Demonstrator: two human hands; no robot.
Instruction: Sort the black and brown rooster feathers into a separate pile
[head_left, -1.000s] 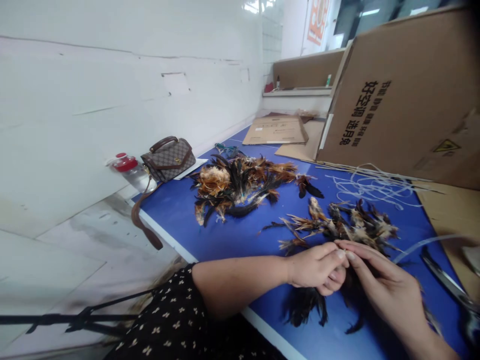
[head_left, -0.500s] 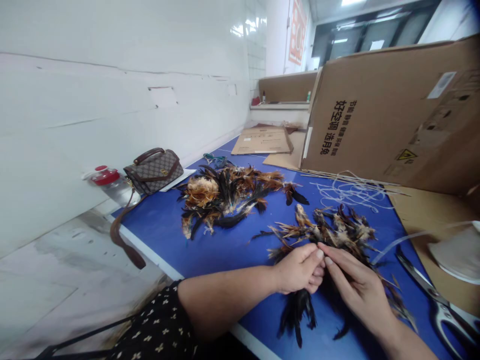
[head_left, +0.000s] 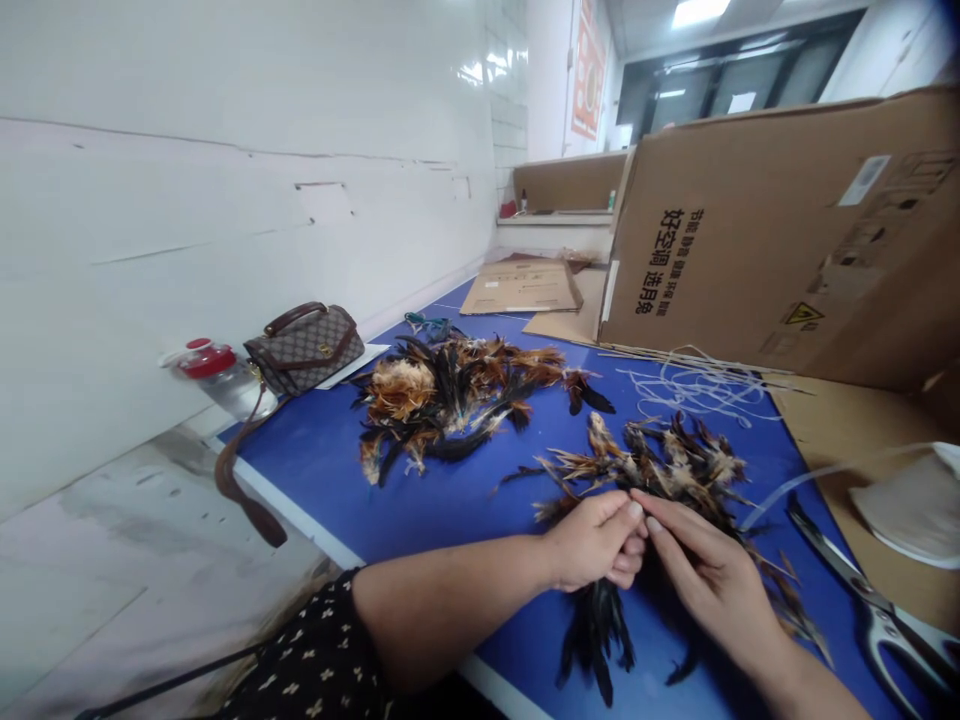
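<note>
My left hand (head_left: 596, 540) is closed in a fist round a bunch of black feathers (head_left: 598, 635), whose tips hang out below it. Against its thumb, the fingers of my right hand (head_left: 705, 570) are pinched together; what lies between the fingertips is too small to make out. Just beyond both hands spreads a pile of brown and black feathers (head_left: 667, 460) on the blue tabletop (head_left: 442, 510). Farther left lies a second, larger heap of feathers (head_left: 457, 385), orange-brown and black.
Scissors (head_left: 862, 590) lie at the right, near a white roll (head_left: 911, 510) with a strip trailing from it. Tangled white string (head_left: 697, 385) lies before a big cardboard box (head_left: 750, 240). A handbag (head_left: 304, 350) and a red-capped bottle (head_left: 221, 375) stand by the wall.
The view has tilted slightly. My hands stay together in nearly the same pose, and the black feathers below my left hand have shifted a little.
</note>
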